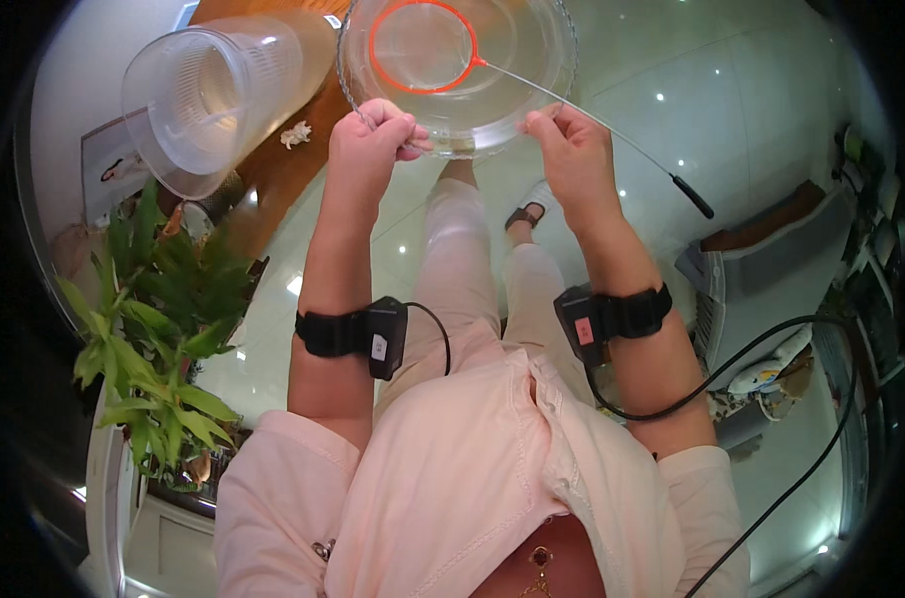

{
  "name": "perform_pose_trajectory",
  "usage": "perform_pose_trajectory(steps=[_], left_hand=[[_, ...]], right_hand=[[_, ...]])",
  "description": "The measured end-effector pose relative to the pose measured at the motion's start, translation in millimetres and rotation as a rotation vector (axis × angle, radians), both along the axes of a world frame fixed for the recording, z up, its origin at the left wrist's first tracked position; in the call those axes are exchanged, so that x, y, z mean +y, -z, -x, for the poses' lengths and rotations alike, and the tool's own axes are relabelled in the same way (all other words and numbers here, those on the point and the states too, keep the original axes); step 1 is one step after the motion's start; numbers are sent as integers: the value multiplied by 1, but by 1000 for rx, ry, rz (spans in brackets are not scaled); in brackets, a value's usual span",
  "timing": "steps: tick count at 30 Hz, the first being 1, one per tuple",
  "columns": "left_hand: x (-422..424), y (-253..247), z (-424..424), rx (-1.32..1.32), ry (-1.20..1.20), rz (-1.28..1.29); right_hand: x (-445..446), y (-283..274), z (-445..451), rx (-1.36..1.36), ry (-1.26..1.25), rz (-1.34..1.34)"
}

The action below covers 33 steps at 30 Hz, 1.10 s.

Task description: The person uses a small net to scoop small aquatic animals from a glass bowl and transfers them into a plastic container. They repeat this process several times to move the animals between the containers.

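A round, clear bowl (497, 123) with a dark, twisted-looking edge is at the top middle, seen from above. My left hand (374, 138) has its fingers closed on the bowl's near left rim. At the near right rim, my right hand (576, 149) pinches the edge between thumb and fingers. Across the bowl lies a small hand net with an orange hoop (476, 45). Its thin metal rod (572, 103) passes over my right hand and ends in a black grip (692, 196), which sticks out to the right. The fingertips under the rim are partly hidden.
To the left, a tall clear plastic container (273, 67) stands on a wooden table (273, 202), with a small pale shell-like object (295, 134) near it. Leafy plants (161, 314) stand below. At right is a grey chair-like piece (781, 254); a black cable (721, 370) hangs beside my right arm.
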<state>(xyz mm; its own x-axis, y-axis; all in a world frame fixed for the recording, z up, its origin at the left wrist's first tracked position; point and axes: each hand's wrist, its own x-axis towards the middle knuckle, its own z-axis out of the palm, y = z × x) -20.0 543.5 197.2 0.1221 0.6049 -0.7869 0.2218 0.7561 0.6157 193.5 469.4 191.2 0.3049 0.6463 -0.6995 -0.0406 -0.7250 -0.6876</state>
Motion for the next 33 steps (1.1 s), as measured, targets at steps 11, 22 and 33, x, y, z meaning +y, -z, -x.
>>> perform_pose_trajectory(steps=[11, 22, 33], left_hand=[[-136, 14, 2, 11, 85, 58], [-196, 163, 35, 131, 214, 208], [-162, 377, 54, 87, 274, 251]], right_hand=[[-142, 15, 1, -168, -87, 38], [-235, 161, 55, -193, -17, 124], [-224, 387, 84, -213, 57, 127]])
